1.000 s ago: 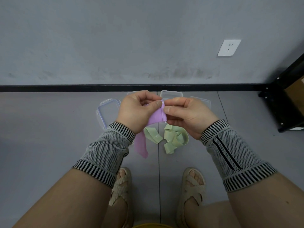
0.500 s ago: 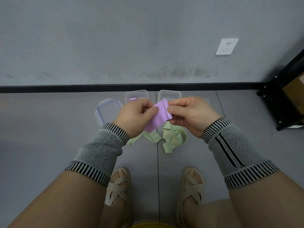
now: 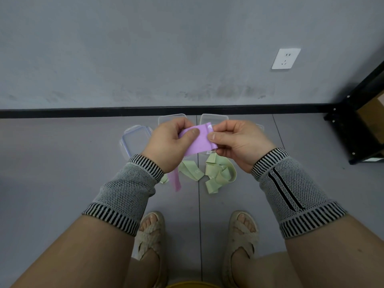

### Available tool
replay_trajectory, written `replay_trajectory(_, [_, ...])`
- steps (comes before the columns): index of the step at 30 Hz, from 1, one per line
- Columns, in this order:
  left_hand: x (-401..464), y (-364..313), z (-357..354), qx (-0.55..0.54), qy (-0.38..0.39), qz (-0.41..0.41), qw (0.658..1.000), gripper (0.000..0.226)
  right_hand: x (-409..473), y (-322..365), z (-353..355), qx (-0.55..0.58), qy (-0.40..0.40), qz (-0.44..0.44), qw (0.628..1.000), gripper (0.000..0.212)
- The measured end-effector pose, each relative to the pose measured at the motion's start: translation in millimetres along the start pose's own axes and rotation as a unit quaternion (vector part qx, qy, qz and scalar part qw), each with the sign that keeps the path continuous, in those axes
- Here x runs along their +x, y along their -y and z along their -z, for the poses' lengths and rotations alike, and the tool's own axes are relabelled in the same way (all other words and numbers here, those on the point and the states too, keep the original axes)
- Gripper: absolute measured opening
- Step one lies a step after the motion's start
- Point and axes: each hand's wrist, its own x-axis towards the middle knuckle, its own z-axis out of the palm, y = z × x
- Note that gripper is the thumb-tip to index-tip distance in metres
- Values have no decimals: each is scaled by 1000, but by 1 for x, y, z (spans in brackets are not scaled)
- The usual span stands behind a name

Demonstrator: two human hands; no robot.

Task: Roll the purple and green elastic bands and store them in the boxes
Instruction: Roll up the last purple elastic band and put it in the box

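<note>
I hold a purple elastic band [image 3: 199,141] above the floor between both hands. My right hand [image 3: 239,142] pinches its rolled end, thumb on top. My left hand [image 3: 169,143] grips the flat stretch beside it, and the band's loose tail hangs below my left wrist. Green elastic bands [image 3: 216,173] lie in a loose heap on the floor under my hands. Clear plastic boxes [image 3: 171,117] stand on the floor behind my hands, partly hidden, and a clear lid [image 3: 135,140] lies to their left.
A grey wall with a black skirting strip [image 3: 83,112] runs behind the boxes, with a white socket [image 3: 285,58] on it. A black shelf frame [image 3: 357,129] stands at the right. My sandalled feet [image 3: 149,231] are below the bands.
The purple band is held flatter between my hands, and its tail now hangs lower below my left wrist. My hands shifted slightly; the boxes behind show more.
</note>
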Motion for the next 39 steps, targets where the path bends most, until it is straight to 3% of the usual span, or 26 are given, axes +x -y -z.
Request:
replay_trajectory(8, [-1, -5, -2, -12, -1, -8, 1000, 17, 2, -1, -5, -9, -12, 14, 1000, 20])
replay_trajectory(15, [0, -9, -4, -112, -2, 28, 993, 15, 2, -4, -8, -5, -5, 40, 999, 26])
replay_trajectory(22, [0, -10, 0, -134, -8, 48, 990, 14, 0, -6, -11, -59, 3, 76, 995, 24])
replay_trajectory(26, [0, -10, 4, -120, -19, 36, 992, 16, -2, -4, -6, 22, 44, 46, 998, 13])
replay_trajectory(31, [-2, -11, 0, -100, -8, 34, 994, 15, -4, -5, -10, -53, 45, 61, 996, 19])
replay_trajectory(39, [3, 6, 10, 12, 49, 35, 998, 14, -3, -4, -1, -17, 37, 35, 999, 20])
